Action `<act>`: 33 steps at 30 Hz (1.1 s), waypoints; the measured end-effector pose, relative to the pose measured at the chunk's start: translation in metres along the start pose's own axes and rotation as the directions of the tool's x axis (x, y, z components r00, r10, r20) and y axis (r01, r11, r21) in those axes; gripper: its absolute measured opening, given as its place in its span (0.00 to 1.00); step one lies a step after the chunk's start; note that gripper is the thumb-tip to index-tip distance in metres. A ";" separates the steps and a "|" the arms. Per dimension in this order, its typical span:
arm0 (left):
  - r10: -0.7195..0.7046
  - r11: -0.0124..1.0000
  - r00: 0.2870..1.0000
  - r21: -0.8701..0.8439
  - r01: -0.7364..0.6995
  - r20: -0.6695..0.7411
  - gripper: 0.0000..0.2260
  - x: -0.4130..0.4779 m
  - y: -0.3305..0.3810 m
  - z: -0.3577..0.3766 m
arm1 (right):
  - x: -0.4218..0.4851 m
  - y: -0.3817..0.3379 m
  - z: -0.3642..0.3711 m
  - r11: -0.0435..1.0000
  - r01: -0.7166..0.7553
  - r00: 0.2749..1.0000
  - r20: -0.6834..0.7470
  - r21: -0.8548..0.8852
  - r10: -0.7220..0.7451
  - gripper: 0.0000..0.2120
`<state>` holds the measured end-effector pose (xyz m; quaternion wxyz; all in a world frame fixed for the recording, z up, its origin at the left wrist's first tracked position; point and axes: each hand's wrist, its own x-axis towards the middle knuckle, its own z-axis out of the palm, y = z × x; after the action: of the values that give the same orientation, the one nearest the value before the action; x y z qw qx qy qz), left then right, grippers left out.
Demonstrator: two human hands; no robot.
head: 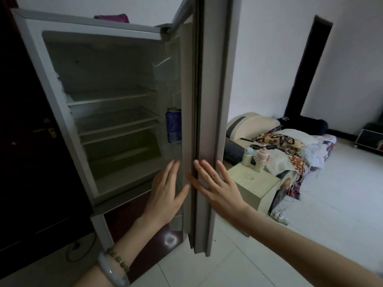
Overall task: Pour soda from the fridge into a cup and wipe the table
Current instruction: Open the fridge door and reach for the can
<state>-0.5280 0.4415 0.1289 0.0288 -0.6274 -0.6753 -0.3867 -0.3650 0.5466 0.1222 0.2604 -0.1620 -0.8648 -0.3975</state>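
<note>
Awaiting pickup | blue soda can [173, 125] upright on fridge door [213, 90] shelf, 12 o'clock from left hand [165, 193], the nearer | left fingers straight, close together | right hand [217, 187] flat on door edge, fingers spread

Home living room; fridge [116, 112], cluttered sofa [286, 141], tiled floor [310, 204]

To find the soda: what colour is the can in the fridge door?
Blue soda can, head view.
</note>
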 end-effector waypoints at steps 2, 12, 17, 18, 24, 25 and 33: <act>0.017 0.999 0.999 0.040 -0.015 -0.046 0.32 0.010 0.011 0.013 | -0.017 0.021 0.006 1.000 0.014 1.000 0.016 -0.023 -0.013 0.37; 0.058 0.969 0.996 0.246 -0.039 -0.070 0.35 0.071 0.049 0.075 | -0.081 0.126 0.035 0.999 -0.002 0.996 0.090 -0.050 0.007 0.32; 0.084 0.960 0.995 0.271 -0.068 -0.048 0.37 0.103 0.080 0.122 | -0.110 0.170 0.060 0.996 -0.045 0.984 0.171 -0.071 0.057 0.32; 0.095 0.954 0.995 0.290 -0.079 -0.044 0.36 0.110 0.084 0.129 | -0.114 0.177 0.066 0.995 -0.058 0.980 0.186 -0.078 0.072 0.32; 0.177 0.920 0.983 0.347 -0.180 0.040 0.33 0.164 0.105 0.158 | -0.133 0.222 0.106 0.985 -0.162 0.944 0.281 -0.066 0.174 0.34; 0.190 0.916 0.980 0.348 -0.199 0.060 0.33 0.173 0.108 0.164 | -0.135 0.229 0.114 0.982 -0.179 0.938 0.292 -0.059 0.189 0.33; 0.332 0.872 0.942 0.367 -0.324 0.044 0.31 0.243 0.124 0.225 | -0.141 0.288 0.180 0.954 -0.293 0.894 0.336 -0.064 0.297 0.30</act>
<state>-0.3714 0.7565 0.1587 0.2181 -0.7122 -0.6191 -0.2487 -0.1682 0.8571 0.1158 0.1623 -0.3593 -0.8598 -0.3244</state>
